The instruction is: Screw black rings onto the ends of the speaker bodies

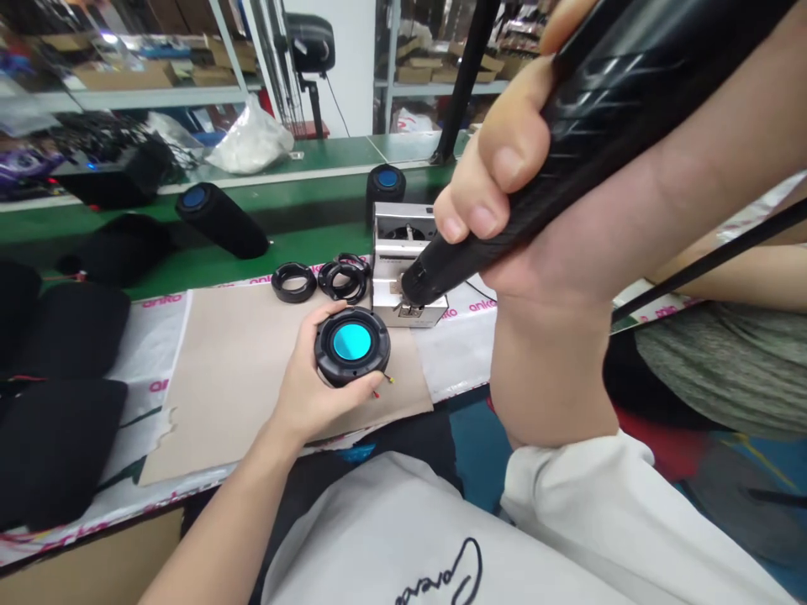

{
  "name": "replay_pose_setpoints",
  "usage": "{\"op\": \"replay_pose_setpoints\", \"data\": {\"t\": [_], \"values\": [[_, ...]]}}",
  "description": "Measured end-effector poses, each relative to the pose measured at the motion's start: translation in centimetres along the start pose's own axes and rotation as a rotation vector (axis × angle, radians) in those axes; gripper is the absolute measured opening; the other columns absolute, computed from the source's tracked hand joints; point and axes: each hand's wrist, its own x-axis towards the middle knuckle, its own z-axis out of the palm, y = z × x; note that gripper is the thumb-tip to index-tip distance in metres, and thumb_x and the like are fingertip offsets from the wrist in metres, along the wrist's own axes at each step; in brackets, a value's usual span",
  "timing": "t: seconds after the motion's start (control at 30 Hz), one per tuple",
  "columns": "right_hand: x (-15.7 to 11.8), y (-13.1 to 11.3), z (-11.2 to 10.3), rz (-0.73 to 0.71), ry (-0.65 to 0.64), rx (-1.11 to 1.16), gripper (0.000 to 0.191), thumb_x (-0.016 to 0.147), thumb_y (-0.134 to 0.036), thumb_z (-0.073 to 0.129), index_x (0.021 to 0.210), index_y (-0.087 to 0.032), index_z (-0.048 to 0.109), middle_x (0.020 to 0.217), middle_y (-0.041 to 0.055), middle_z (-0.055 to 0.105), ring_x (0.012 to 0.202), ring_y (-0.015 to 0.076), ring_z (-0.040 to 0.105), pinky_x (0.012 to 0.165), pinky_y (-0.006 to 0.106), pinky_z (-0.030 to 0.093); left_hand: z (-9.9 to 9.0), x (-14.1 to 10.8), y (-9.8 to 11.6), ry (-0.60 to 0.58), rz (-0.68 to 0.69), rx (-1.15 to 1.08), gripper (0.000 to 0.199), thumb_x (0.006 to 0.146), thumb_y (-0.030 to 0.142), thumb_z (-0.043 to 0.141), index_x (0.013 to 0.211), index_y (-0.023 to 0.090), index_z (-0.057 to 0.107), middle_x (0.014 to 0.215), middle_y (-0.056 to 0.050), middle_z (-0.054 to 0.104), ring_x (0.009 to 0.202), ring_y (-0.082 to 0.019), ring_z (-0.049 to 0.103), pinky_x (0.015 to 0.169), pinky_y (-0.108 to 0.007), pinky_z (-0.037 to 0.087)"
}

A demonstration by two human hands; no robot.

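from the head view, a round speaker driver point(351, 342) with a shiny blue cone cap sits low and central, over a cardboard sheet point(233, 361) on the counter point(303, 227). the left hand point(312, 391) is half open in a wide curve around it, fingers at eleven o'clock and thumb at five. the right hand point(504, 168) is curled closed round a thick black power screwdriver point(605, 143), whose nose slants down to a silver metal box point(409, 315) at the driver's one o'clock.

the driver is probably dense for its size, with a stiff, fairly smooth rim that could slip a little. the cap and cone look like the fragile part, so the outer rim is the place to hold; thin wires point(386, 378) stick out at five o'clock, right by the thumb, and could get pinched or tugged.

loose black rings point(296, 296) lie at eleven to twelve o'clock, close to the driver. a cloth-covered speaker point(230, 223) lies farther off at ten, and dark fabric-covered pieces point(63, 328) crowd nine. the box hems in the one o'clock side, the screwdriver's bulk hides much of the view from one to two, and a co-worker's arm point(737, 269) is at three, well apart.
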Motion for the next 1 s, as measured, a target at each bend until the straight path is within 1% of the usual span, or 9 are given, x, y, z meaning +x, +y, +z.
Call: {"op": "replay_pose_setpoints", "data": {"t": [0.1, 0.17, 0.27, 0.37, 0.5, 0.63, 0.83, 0.9, 1.0], "values": [[1.0, 4.3, -0.3, -0.184, 0.001, 0.068, 0.075, 0.083, -0.102, 0.049, 0.077, -0.028, 0.055, 0.058, -0.0021, 0.054, 0.046, 0.016, 0.054, 0.04, 0.035, 0.047, 0.0, -0.1, 0.0, 0.002, -0.018, -0.013, 0.081, 0.072, 0.035, 0.095, 0.142, 0.021, 0.058, 0.139, -0.011, 0.071, 0.126, -0.028, 0.074, 0.104, -0.038, 0.061], [1.4, 7.5, -0.9, -0.261, 0.135, 0.069, 0.068, 0.082, -0.093, 0.066, 0.076, -0.027, 0.054, 0.055, -0.0026, 0.053, 0.043, 0.0154, 0.049, 0.036, 0.034, 0.037, 0.1, -0.2, 0.0, 0.007, -0.021, -0.013, 0.081, 0.072, 0.035, 0.095, 0.142, 0.021, 0.058, 0.138, -0.011, 0.071, 0.125, -0.028, 0.074, 0.103, -0.038, 0.061], [1.5, 11.1, -1.7, -0.207, 0.183, 0.029, 0.064, 0.086, -0.088, 0.068, 0.081, -0.026, 0.056, 0.053, -0.0044, 0.053, 0.04, 0.0138, 0.049, 0.036, 0.032, 0.033, 0.0, -0.1, 0.0, 0.003, -0.021, -0.004, 0.081, 0.072, 0.035, 0.094, 0.143, 0.021, 0.058, 0.136, -0.011, 0.072, 0.123, -0.027, 0.074, 0.102, -0.037, 0.062], [1.4, 12.7, -2.0, -0.16, 0.186, -0.03, 0.069, 0.083, -0.094, 0.063, 0.082, -0.025, 0.054, 0.05, -0.0076, 0.051, 0.038, 0.0104, 0.046, 0.036, 0.027, 0.032, 0.0, 0.0, 0.0, 0.006, -0.006, 0.027, 0.081, 0.073, 0.036, 0.094, 0.143, 0.02, 0.058, 0.136, -0.011, 0.071, 0.124, -0.027, 0.074, 0.104, -0.037, 0.061], [1.3, 13.0, -2.1, -0.143, 0.145, -0.023, 0.069, 0.083, -0.092, 0.065, 0.078, -0.024, 0.05, 0.05, -0.0079, 0.047, 0.038, 0.0098, 0.047, 0.035, 0.025, 0.031, 0.0, 0.1, 0.2, 0.013, -0.002, 0.057, 0.08, 0.073, 0.038, 0.093, 0.142, 0.021, 0.057, 0.138, -0.011, 0.07, 0.126, -0.029, 0.073, 0.107, -0.04, 0.061], [1.1, 12.8, -2.3, -0.136, 0.19, 0.005, 0.07, 0.085, -0.094, 0.059, 0.078, -0.025, 0.051, 0.053, -0.0062, 0.046, 0.04, 0.0106, 0.046, 0.035, 0.026, 0.031, 0.1, 0.0, 0.3, 0.004, -0.019, 0.034, 0.079, 0.073, 0.037, 0.093, 0.142, 0.022, 0.056, 0.135, -0.011, 0.071, 0.122, -0.029, 0.074, 0.103, -0.039, 0.062], [0.0, 12.2, -2.7, -0.03, 0.155, 0.041, 0.075, 0.079, -0.1, 0.06, 0.076, -0.025, 0.052, 0.053, -0.0045, 0.05, 0.039, 0.0113, 0.045, 0.034, 0.028, 0.032, 0.0, 0.1, 0.3, 0.008, -0.034, 0.019, 0.08, 0.071, 0.037, 0.094, 0.14, 0.022, 0.057, 0.135, -0.012, 0.071, 0.122, -0.03, 0.074, 0.102, -0.041, 0.063], [-0.4, 10.9, -2.5, -0.03, 0.154, 0.091, 0.07, 0.083, -0.093, 0.065, 0.075, -0.025, 0.055, 0.052, -0.0039, 0.051, 0.037, 0.0121, 0.045, 0.032, 0.028, 0.032, 0.1, 0.1, 0.3, 0.003, -0.04, 0.008, 0.08, 0.072, 0.037, 0.093, 0.141, 0.022, 0.056, 0.135, -0.012, 0.071, 0.122, -0.03, 0.074, 0.1, -0.04, 0.063], [-0.9, 7.4, -1.6, -0.141, 0.106, 0.214, 0.047, 0.094, -0.069, 0.071, 0.08, -0.025, 0.062, 0.056, -0.0039, 0.053, 0.041, 0.0118, 0.048, 0.036, 0.027, 0.039, 0.1, 0.1, 0.2, 0.0, -0.031, 0.003, 0.079, 0.072, 0.038, 0.093, 0.14, 0.022, 0.056, 0.137, -0.013, 0.07, 0.126, -0.031, 0.073, 0.103, -0.041, 0.062]]}}
